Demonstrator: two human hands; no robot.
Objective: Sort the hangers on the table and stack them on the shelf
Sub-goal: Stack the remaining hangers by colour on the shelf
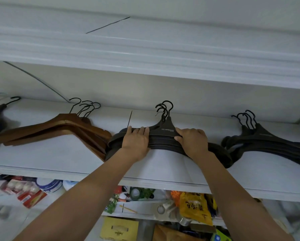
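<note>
Both hands, left hand (136, 140) and right hand (192, 140), grip black hangers (163, 136) on shelf (59, 153)

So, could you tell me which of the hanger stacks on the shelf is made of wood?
The brown stack, left of the hands. The middle stack under both hands and the right stack are black plastic.

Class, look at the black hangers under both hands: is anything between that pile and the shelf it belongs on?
Nothing visible. The black hangers already lie on the shelf, with the left hand and right hand pressed on top. The brown hangers touch the pile's left end, and another black pile sits to its right.
</note>
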